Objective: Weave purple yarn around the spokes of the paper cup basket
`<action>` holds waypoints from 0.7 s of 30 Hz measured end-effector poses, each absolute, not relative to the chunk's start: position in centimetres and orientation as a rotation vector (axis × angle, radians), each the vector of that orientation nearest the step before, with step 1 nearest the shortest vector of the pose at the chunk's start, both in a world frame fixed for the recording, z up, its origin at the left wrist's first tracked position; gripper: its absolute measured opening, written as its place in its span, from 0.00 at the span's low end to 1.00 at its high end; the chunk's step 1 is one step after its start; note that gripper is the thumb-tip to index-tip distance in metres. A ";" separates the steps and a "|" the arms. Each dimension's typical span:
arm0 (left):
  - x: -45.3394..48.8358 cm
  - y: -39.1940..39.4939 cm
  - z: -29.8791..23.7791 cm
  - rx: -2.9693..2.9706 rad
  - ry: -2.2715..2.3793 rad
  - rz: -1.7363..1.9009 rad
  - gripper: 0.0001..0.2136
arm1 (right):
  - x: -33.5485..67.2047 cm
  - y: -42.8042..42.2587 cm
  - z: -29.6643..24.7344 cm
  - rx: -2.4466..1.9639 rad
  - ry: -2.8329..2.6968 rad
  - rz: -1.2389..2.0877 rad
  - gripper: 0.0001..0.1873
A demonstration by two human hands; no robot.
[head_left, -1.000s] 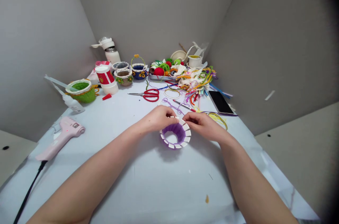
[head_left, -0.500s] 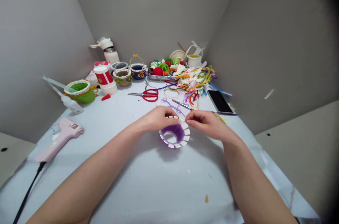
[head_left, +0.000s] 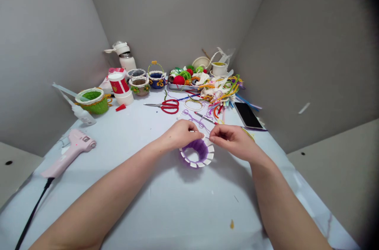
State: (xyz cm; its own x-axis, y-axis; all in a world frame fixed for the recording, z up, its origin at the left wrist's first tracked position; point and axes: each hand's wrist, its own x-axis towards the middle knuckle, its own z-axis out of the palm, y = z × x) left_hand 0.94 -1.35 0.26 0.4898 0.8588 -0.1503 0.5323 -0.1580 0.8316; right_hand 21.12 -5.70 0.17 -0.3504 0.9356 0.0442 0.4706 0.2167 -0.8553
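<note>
A small cup [head_left: 196,153] with white slit strips and purple weaving sits on the white table [head_left: 166,206] in the middle. My left hand [head_left: 181,133] grips its far left rim with closed fingers. My right hand [head_left: 232,140] pinches at the far right rim, fingers pressed together on a strip or a thin purple strand; I cannot make out which.
Red scissors [head_left: 167,106], a phone [head_left: 248,115], a tray of yarn and pipe cleaners [head_left: 207,84], several small baskets [head_left: 146,79], a green basket [head_left: 91,101], a red-white cup [head_left: 120,87], a bottle [head_left: 126,56] and a pink glue gun [head_left: 69,151] with its cord lie around. Grey walls close in the table.
My right hand has slid left along the cup's far rim until its fingertips nearly meet my left hand's. The cup has stayed in place.
</note>
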 end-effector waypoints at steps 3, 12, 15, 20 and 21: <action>0.8 -1.2 0.1 1.806 1.182 0.491 0.13 | 21.4 -6.0 0.6 -1.254 -1.981 1.010 0.09; 0.6 -0.6 -0.6 1.708 1.267 0.604 0.12 | 22.0 -5.1 -0.2 -1.340 -1.921 1.017 0.11; 0.6 -0.5 -0.6 1.742 1.288 0.635 0.12 | 21.7 -5.1 -0.3 -1.324 -1.879 1.003 0.10; 0.6 -0.6 -0.2 1.742 1.329 0.623 0.11 | 21.6 -5.1 -0.4 -1.366 -1.869 0.901 0.12; 0.6 -0.6 -0.2 1.742 1.332 0.622 0.11 | 21.6 -5.1 -0.4 -1.375 -1.887 0.892 0.12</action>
State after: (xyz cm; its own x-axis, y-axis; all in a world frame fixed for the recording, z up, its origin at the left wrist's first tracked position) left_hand 0.57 -0.59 -0.16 0.3129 0.9446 -0.0991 0.5301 -0.0871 0.8434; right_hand 21.59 -5.12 -0.39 -0.2560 0.9616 0.0986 0.5341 0.2258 -0.8147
